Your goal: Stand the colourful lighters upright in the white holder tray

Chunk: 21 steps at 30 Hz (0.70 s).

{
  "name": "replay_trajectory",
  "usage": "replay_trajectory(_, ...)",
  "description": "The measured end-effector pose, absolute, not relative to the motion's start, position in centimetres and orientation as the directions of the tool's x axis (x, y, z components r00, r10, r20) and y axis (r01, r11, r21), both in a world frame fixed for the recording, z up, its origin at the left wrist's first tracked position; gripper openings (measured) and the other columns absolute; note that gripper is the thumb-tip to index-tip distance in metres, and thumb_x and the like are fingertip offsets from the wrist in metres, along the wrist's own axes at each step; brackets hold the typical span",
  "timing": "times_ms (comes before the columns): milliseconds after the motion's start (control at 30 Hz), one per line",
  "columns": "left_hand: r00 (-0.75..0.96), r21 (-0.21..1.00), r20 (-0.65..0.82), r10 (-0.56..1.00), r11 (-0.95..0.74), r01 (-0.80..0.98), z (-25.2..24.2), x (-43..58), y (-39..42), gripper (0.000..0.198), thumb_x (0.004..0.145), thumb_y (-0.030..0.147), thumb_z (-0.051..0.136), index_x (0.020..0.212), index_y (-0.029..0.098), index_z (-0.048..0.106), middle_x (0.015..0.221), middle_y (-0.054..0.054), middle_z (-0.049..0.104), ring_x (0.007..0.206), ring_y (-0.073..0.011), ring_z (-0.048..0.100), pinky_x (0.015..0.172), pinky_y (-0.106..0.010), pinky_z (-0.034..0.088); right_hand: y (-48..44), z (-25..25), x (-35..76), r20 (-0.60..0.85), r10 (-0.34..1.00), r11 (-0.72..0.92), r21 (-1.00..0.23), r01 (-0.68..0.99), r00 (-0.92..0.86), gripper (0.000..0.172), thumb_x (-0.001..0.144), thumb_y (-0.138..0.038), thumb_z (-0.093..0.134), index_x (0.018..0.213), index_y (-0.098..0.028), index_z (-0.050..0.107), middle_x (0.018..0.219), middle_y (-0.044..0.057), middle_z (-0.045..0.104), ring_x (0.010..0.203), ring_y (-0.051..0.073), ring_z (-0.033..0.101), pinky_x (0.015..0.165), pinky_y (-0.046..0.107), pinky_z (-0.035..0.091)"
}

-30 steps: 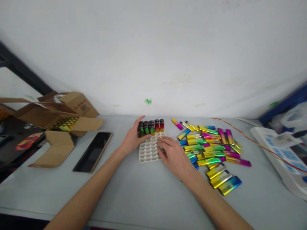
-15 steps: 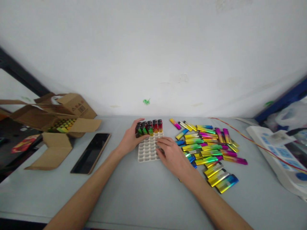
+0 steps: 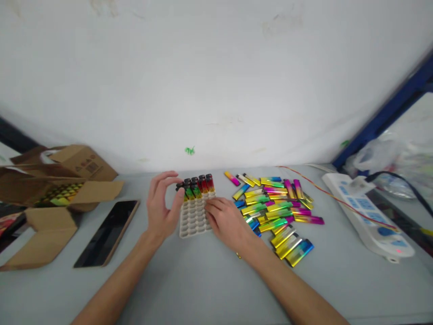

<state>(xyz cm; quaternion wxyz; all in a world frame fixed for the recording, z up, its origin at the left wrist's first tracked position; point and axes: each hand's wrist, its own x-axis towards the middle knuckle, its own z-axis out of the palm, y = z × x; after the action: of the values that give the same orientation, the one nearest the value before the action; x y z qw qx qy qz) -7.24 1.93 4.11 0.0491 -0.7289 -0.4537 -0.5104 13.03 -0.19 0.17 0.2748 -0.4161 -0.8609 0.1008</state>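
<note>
A white tray with rows of oval sockets lies on the grey table. Several lighters with black tops stand in its far rows, red ones behind and green ones in front. My left hand is raised at the tray's left side with its fingers apart. Its fingertips are close to the leftmost standing lighter, and I cannot tell if they touch it. My right hand lies flat on the tray's right edge, fingers stretched toward the sockets. A heap of shiny loose lighters lies just right of that hand.
At the left stand open cardboard boxes, one holding more lighters. A dark phone lies between them and the tray. A white power strip with orange wires sits at the right. A white wall is close behind the table.
My left hand has let go of the standing lighters and opened, lifting off beside them. The right hand stays on the tray. The view has swung to the right.
</note>
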Motion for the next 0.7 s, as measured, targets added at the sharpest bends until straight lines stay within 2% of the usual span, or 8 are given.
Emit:
replay_trajectory(100, 0.106, 0.413, 0.769, 0.631, -0.616, 0.671, 6.4, -5.3, 1.5, 0.017, 0.102, 0.031, 0.054, 0.098, 0.022, 0.068, 0.111, -0.008, 0.070, 0.110, -0.0241, 0.066, 0.101, -0.043, 0.053, -0.6, 0.9, 13.0, 0.393, 0.771, 0.632, -0.376, 0.678, -0.502, 0.021, 0.104, -0.020, 0.054, 0.113, -0.017, 0.073, 0.129, 0.011, 0.071, 0.121, 0.025, 0.062, 0.107, 0.042, 0.050)
replay_trajectory(167, 0.179, 0.493, 0.666, 0.724, -0.607, 0.624, 7.5, -3.8, 1.6, 0.022, 0.103, 0.031, 0.051, 0.096, 0.022, 0.069, 0.101, -0.005, 0.073, 0.097, -0.0210, 0.069, 0.092, -0.037, 0.055, -0.8, 1.1, 12.8, 0.389, 0.764, 0.640, -0.363, 0.677, -0.514, 0.021, 0.105, -0.022, 0.053, 0.113, -0.017, 0.072, 0.126, 0.012, 0.071, 0.119, 0.025, 0.062, 0.106, 0.043, 0.051)
replay_trajectory(233, 0.324, 0.516, 0.529, 0.785, -0.600, 0.611, 7.9, -2.0, 2.2, 0.019, 0.101, 0.032, 0.055, 0.097, 0.022, 0.071, 0.095, -0.003, 0.075, 0.087, -0.0191, 0.070, 0.085, -0.033, 0.056, -1.1, 0.8, 12.3, 0.394, 0.749, 0.659, -0.351, 0.666, -0.534, 0.025, 0.105, -0.025, 0.054, 0.120, -0.015, 0.071, 0.127, 0.015, 0.070, 0.123, 0.028, 0.061, 0.107, 0.046, 0.050)
replay_trajectory(300, 0.485, 0.479, 0.429, 0.762, -0.647, 0.593, 7.7, 0.1, 2.9, 0.017, 0.097, 0.030, 0.060, 0.099, 0.023, 0.075, 0.096, -0.003, 0.077, 0.084, -0.0189, 0.071, 0.083, -0.032, 0.057, -1.4, 0.2, 11.8, 0.407, 0.734, 0.673, -0.327, 0.663, -0.544, 0.035, 0.105, -0.028, 0.053, 0.134, -0.013, 0.065, 0.135, 0.019, 0.067, 0.131, 0.032, 0.057, 0.111, 0.053, 0.047)
replay_trajectory(367, 0.629, 0.446, 0.333, 0.703, -0.705, 0.552, 6.9, 2.3, 3.9, 0.017, 0.096, 0.027, 0.060, 0.098, 0.022, 0.076, 0.098, -0.004, 0.079, 0.090, -0.0207, 0.072, 0.090, -0.034, 0.056, -1.7, -0.3, 11.2, 0.417, 0.735, 0.666, -0.298, 0.684, -0.534, 0.046, 0.106, -0.028, 0.049, 0.148, -0.012, 0.055, 0.143, 0.021, 0.063, 0.137, 0.035, 0.054, 0.116, 0.061, 0.040)
replay_trajectory(467, 0.744, 0.372, 0.156, 0.650, -0.736, 0.565, 5.4, 5.5, 5.6, 0.018, 0.096, 0.021, 0.059, 0.101, 0.019, 0.076, 0.098, -0.008, 0.079, 0.092, -0.0236, 0.072, 0.091, -0.036, 0.056, -2.0, -0.6, 10.8, 0.389, 0.763, 0.631, -0.282, 0.723, -0.515, 0.051, 0.107, -0.029, 0.044, 0.155, -0.010, 0.047, 0.149, 0.022, 0.059, 0.140, 0.037, 0.053, 0.119, 0.065, 0.036)
replay_trajectory(533, 0.767, 0.281, 0.087, 0.636, -0.754, 0.593, 4.7, 7.4, 6.6, 0.018, 0.098, 0.023, 0.059, 0.105, 0.017, 0.075, 0.106, -0.011, 0.077, 0.103, -0.0263, 0.071, 0.096, -0.038, 0.054, -2.2, -0.5, 10.7, 0.350, 0.782, 0.614, -0.290, 0.735, -0.516, 0.053, 0.107, -0.031, 0.046, 0.154, -0.007, 0.048, 0.150, 0.023, 0.058, 0.140, 0.037, 0.054, 0.121, 0.062, 0.037)
replay_trajectory(700, 0.788, 0.225, 0.002, 0.616, -0.767, 0.600, 4.0, 9.9, 7.6, 0.016, 0.092, 0.030, 0.073, 0.095, 0.015, 0.073, 0.101, -0.014, 0.076, 0.098, -0.0278, 0.071, 0.090, -0.037, 0.055, -2.2, -0.3, 10.8, 0.299, 0.789, 0.611, -0.281, 0.740, -0.537, 0.055, 0.106, -0.034, 0.048, 0.154, -0.005, 0.047, 0.157, 0.023, 0.050, 0.146, 0.037, 0.048, 0.123, 0.057, 0.038)
